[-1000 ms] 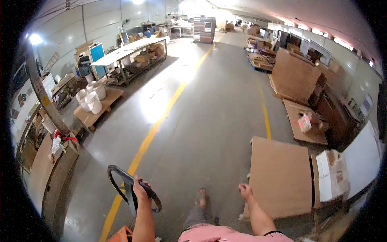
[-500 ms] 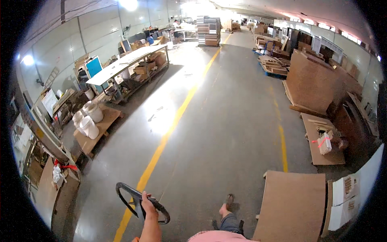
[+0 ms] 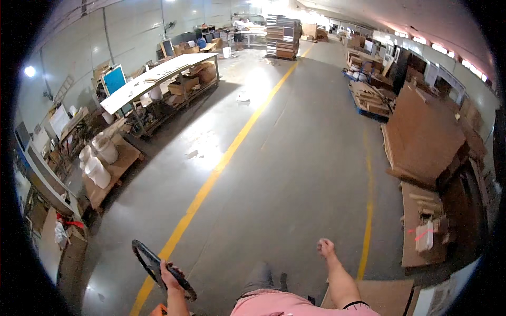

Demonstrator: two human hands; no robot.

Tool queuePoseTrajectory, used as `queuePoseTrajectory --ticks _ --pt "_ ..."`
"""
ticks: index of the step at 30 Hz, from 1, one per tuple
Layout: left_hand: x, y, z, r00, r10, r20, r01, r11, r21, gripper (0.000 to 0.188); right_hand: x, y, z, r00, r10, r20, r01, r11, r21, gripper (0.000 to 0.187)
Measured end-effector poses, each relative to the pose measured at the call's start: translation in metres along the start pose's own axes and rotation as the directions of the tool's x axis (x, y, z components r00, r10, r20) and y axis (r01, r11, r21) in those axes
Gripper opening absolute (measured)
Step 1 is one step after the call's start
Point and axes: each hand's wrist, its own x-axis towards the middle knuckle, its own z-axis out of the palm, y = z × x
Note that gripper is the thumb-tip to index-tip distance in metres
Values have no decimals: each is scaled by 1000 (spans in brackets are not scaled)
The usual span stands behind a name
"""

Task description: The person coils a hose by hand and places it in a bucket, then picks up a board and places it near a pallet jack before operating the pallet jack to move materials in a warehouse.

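My left hand is wrapped round the rim of a black loop handle, at the lower left. It looks like a pallet truck's handle, with an orange part below it, mostly cut off by the frame's edge. My right hand hangs in front of me over the grey floor, its fingers curled in, and nothing shows in it. Beneath its forearm lies a brown board, partly covered by the arm.
Yellow lines run along both sides of the aisle. White buckets stand on a low board at left, before a long white table. Stacked brown panels and a strapped bundle line the right. Stacked boards stand ahead.
My right arm has swung forward into view. The brown board and the buckets have slid lower in view as I move forward. My left hand stays on the handle, now further left.
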Motion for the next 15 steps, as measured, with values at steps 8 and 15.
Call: queuePoseTrajectory --ticks 8,15 --pt "94 -75 261 977 -53 -206 55 999 0 42 262 -131 32 991 45 126 -26 988 -155 17" --pt "179 -142 468 935 -24 -354 91 980 175 52 372 -133 -8 774 628 76 -611 773 -169 24"
